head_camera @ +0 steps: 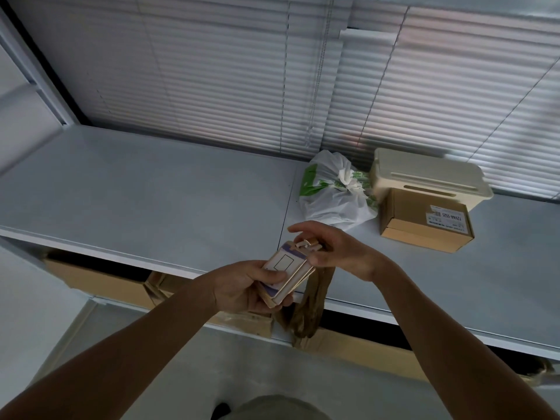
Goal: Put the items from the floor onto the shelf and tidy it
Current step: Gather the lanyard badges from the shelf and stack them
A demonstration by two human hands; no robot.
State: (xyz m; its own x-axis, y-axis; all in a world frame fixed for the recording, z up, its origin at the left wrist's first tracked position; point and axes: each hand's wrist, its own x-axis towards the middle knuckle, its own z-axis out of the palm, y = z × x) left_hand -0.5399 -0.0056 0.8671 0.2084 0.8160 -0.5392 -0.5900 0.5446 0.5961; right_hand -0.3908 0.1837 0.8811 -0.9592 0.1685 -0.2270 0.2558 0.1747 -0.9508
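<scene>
One legible marking found. The cardboard box (424,225) on the shelf top (151,192) carries a white label (445,219) on its upper face, printed upside down to the viewer; its large characters read "12V4A-5525". Smaller print lines on the same label are too fine to read. The plastic bag (330,192) beside the box shows green printing, illegible. The stack of badge holders (286,274) bears only an outlined blank rectangle, no text.

Box label (445,219) print mostly illegible
</scene>
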